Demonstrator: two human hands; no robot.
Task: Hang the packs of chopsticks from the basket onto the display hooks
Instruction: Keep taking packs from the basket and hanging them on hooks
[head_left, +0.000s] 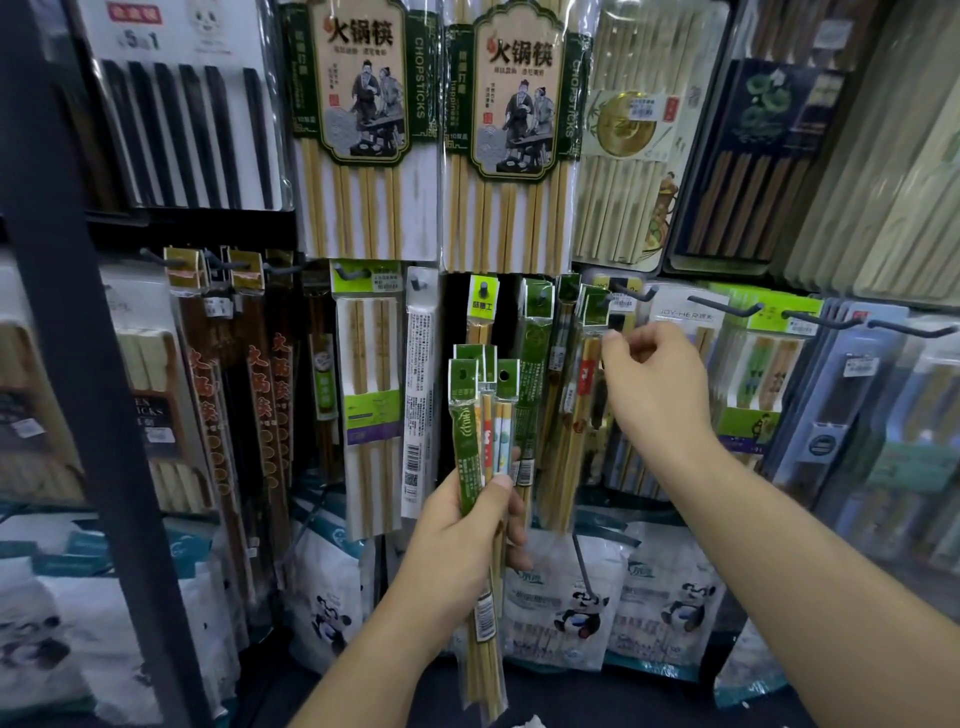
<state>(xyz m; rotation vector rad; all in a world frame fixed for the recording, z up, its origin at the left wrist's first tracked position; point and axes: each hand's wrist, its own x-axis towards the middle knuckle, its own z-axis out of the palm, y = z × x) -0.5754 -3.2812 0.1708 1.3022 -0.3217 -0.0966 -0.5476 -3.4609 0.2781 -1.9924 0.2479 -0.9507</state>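
A dark upright post (83, 364) stands at nine o'clock. White bags with panda prints (675, 608) lie in a row around six o'clock.

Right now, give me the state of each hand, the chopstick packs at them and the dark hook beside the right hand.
Left hand: grips the bundle upright.
Bundle of narrow green-topped clear chopstick packs: held, not yet hung.
Right hand: fingers curled beside the hanging pack; grip unclear.
Green-topped hanging pack: hung on the display.
Dark metal hook: front end bare.
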